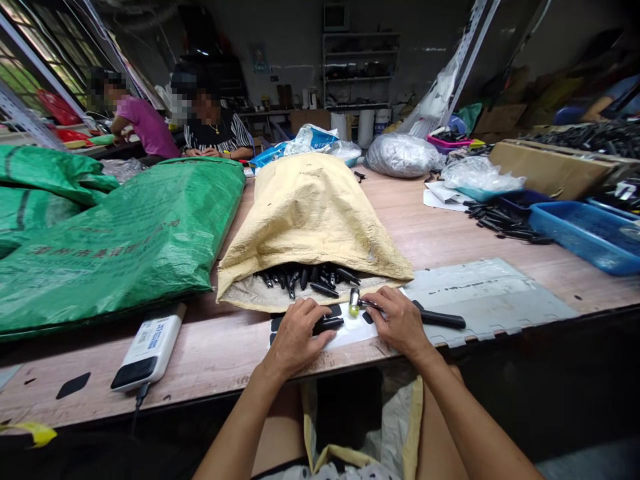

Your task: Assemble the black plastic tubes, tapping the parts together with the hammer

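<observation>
Bare forearms point(243, 417) extend to the near edge of the worktop point(220, 353), where the left hand point(299, 333) is closed around a black piece point(329, 324) over a white sheet point(356, 335) and the right hand point(400, 321) clasps the handle of a small hammer point(355, 305), its yellow-faced head near that piece. Just beyond both hands lies a beige sack point(315, 213), its mouth showing more black pieces point(324, 289), between a green sack point(125, 233) and a gray board point(490, 290).
</observation>
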### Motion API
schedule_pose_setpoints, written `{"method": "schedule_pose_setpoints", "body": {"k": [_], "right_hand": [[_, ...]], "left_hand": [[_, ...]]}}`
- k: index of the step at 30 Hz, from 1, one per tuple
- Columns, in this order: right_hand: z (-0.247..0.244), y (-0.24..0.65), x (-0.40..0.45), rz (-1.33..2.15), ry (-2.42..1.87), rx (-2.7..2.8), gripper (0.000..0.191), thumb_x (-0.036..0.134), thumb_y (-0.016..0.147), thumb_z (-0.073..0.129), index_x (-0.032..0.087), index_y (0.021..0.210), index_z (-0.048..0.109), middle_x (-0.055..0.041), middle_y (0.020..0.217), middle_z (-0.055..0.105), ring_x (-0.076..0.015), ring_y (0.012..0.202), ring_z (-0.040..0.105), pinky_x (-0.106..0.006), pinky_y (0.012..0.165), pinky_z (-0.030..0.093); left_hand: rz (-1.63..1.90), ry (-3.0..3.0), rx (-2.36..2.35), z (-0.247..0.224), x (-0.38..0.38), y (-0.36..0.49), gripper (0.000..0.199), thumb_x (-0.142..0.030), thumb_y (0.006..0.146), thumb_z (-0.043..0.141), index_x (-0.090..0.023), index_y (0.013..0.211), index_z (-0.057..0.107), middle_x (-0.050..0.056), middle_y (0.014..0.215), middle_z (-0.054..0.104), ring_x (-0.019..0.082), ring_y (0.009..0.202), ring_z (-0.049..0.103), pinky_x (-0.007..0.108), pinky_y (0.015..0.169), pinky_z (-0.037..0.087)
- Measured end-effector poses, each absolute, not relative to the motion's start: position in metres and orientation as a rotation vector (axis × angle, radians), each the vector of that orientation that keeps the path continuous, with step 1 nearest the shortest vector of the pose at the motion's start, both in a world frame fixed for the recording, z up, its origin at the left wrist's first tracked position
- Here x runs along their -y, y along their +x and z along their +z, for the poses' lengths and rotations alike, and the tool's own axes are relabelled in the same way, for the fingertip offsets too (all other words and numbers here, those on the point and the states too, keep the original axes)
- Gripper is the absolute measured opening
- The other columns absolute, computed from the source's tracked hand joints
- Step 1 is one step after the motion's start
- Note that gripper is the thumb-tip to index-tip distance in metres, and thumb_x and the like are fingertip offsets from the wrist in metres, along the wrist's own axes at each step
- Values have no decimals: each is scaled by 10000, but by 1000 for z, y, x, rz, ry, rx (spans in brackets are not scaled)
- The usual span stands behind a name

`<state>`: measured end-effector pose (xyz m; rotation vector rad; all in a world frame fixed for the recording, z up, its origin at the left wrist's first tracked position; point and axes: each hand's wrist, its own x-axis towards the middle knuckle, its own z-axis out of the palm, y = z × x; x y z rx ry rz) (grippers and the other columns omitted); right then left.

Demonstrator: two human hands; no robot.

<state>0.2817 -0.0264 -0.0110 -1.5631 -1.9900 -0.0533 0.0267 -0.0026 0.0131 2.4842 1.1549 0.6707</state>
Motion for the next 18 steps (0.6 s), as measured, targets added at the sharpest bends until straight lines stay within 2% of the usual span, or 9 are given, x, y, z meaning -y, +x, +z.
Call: {"method": "schedule_pose_setpoints", "body": {"k": [4, 10, 15, 18], "right_hand": [[-13, 283, 25, -83, -1547, 2017, 228, 245, 932, 576, 258, 1123, 700, -43, 919, 626, -202, 909, 550, -319, 827, 419], [0, 278, 30, -108, -1520, 2017, 271, 251, 981, 510, 258, 1185, 688, -49, 919, 626, -200, 904, 568, -322, 839, 445], [22, 251, 45, 97, -1357, 1975, 286, 257, 1006, 470, 247, 1235, 641, -54, 967, 644, -182, 934, 606, -292, 830, 489], [24, 234, 52, 184, -1309, 2010, 281, 245, 1000, 479, 257, 1231, 638, -52, 969, 656, -174, 902, 618, -286, 800, 503]], "left_hand": [[769, 2313, -1168, 6, -1, 23, 144, -264, 843, 748, -211, 973, 715, 43, 933, 647, 224, 949, 551, 368, 885, 432], [753, 2198, -1156, 5, -4, 22, 169, -266, 786, 807, -224, 938, 746, 27, 892, 653, 217, 930, 547, 343, 847, 412], [733, 2195, -1171, 5, -4, 23, 165, -280, 791, 802, -227, 937, 745, 20, 871, 644, 216, 926, 538, 334, 833, 396], [711, 2223, -1161, 4, -5, 22, 151, -348, 833, 766, -231, 925, 742, 21, 865, 628, 213, 915, 531, 334, 833, 390]]}}
